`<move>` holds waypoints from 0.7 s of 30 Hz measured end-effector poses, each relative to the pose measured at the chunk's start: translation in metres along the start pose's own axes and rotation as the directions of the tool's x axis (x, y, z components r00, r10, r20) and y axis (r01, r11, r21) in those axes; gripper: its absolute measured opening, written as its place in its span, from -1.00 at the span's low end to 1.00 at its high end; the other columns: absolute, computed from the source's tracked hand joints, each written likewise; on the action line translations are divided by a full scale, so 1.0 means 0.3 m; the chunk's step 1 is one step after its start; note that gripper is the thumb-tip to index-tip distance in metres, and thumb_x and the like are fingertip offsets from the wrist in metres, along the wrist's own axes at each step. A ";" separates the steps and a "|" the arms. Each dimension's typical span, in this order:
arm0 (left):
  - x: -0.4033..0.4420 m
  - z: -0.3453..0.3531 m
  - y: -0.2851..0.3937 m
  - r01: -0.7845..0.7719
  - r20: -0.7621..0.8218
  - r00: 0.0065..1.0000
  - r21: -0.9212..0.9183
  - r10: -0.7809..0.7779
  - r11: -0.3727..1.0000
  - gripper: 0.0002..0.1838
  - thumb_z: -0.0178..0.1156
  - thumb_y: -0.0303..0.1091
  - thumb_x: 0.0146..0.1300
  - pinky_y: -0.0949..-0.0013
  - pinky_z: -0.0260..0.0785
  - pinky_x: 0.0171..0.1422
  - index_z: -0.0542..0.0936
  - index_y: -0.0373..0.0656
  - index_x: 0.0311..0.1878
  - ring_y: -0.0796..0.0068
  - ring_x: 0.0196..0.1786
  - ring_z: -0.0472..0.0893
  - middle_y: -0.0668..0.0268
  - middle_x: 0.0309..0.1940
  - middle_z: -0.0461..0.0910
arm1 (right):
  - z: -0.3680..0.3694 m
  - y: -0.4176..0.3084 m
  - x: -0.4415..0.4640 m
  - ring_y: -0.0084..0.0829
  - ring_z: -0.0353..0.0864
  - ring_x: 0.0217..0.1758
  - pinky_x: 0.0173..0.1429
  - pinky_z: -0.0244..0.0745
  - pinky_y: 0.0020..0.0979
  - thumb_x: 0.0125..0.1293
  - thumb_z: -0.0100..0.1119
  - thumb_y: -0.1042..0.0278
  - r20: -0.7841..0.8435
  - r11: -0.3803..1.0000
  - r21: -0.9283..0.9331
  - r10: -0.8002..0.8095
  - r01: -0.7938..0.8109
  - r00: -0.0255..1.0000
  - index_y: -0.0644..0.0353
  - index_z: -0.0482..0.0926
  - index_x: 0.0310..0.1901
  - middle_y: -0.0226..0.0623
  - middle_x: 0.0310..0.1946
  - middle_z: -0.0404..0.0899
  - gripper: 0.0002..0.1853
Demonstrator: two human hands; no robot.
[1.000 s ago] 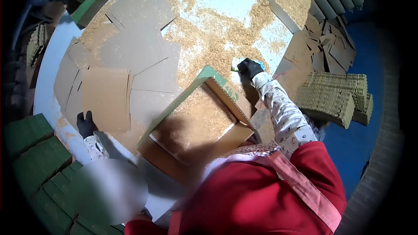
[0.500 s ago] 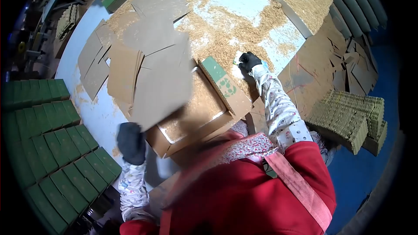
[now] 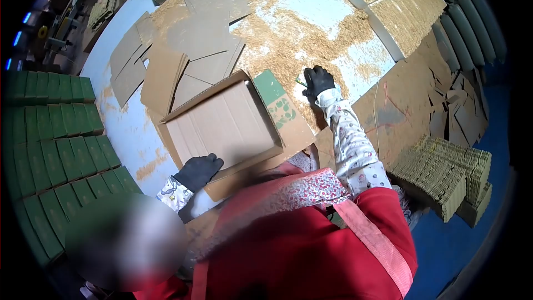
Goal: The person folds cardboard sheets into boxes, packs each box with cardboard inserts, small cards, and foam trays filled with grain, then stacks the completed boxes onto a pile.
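- Head view: the left hand [image 3: 198, 172] touches the open box [image 3: 284, 108] at its edge, by a flat brown sheet [image 3: 216, 122] inside.
- The box sits on the counter [image 3: 123, 128].
- The right hand [image 3: 318, 82] bends over a small card [image 3: 301, 81], mostly hidden.
- I cannot tell if either hand grips.
- The sheet hides what is under it.

Blocked between left hand [image 3: 199, 173] and right hand [image 3: 318, 82] by the box [image 3: 252, 162]'s raised walls. Open above the cardboard [image 3: 222, 122] inside, just beyond the left hand. Passable beyond the right hand over low shavings [image 3: 291, 50], up to the upright divider [image 3: 385, 34].
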State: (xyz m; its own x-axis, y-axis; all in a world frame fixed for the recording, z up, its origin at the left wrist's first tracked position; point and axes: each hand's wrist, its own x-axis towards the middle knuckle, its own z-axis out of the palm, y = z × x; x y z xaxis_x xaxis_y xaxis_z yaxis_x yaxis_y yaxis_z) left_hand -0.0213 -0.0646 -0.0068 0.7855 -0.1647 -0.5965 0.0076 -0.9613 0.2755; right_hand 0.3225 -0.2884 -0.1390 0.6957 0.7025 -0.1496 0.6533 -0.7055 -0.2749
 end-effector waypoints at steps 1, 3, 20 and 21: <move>0.004 0.000 0.007 0.009 -0.001 1.000 -0.008 -0.009 1.000 -0.84 0.04 -0.30 0.13 0.15 0.39 -0.34 0.39 -0.13 -0.26 0.11 -0.38 0.53 0.17 -0.37 0.40 | 0.055 0.027 0.000 -0.07 0.47 -0.10 -0.04 0.44 -0.19 -0.10 0.29 0.20 -0.042 0.998 -0.047 -0.037 0.035 0.998 0.10 0.48 -0.20 -0.08 -0.23 0.42 -0.62; 0.023 -0.006 0.014 0.064 0.013 0.998 -0.059 -0.063 0.996 -0.83 0.05 -0.31 0.13 0.14 0.40 -0.30 0.39 -0.14 -0.24 0.07 -0.35 0.52 0.14 -0.34 0.41 | 0.202 0.109 0.048 -0.06 0.52 -0.15 -0.08 0.46 -0.18 -0.04 0.22 0.23 -0.116 1.000 -0.013 -0.023 0.022 0.993 0.14 0.55 -0.30 -0.05 -0.27 0.47 -0.74; 0.088 -0.034 0.008 0.451 -0.139 0.884 0.009 -0.446 0.892 0.11 0.46 -0.20 -0.34 -0.11 0.12 0.19 0.04 0.00 0.35 -0.17 0.24 0.18 -0.08 0.31 -0.02 | 0.077 0.111 0.150 -0.13 0.58 -0.16 -0.10 0.48 -0.26 -0.04 0.19 0.11 0.482 0.972 0.042 -0.221 0.230 0.848 0.14 0.56 -0.34 -0.04 -0.31 0.56 -0.70; 0.098 -0.026 0.015 0.468 -0.125 0.877 -0.001 -0.464 0.884 0.13 0.46 -0.24 -0.36 -0.09 0.11 0.21 0.02 -0.02 0.35 -0.18 0.22 0.18 -0.13 0.30 -0.02 | 0.058 0.091 0.111 -0.12 0.57 -0.15 -0.08 0.47 -0.25 -0.03 0.18 0.12 0.433 0.975 0.048 -0.217 0.218 0.875 0.14 0.55 -0.32 -0.04 -0.29 0.54 -0.70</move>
State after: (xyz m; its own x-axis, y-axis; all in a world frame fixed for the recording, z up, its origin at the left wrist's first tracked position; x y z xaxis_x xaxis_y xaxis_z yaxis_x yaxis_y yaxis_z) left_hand 0.0066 -0.0720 -0.0171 0.7627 0.3297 -0.5564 0.3752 -0.9263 -0.0346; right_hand 0.3583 -0.2825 -0.1679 0.3377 0.8085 -0.4820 0.7742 -0.5298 -0.3462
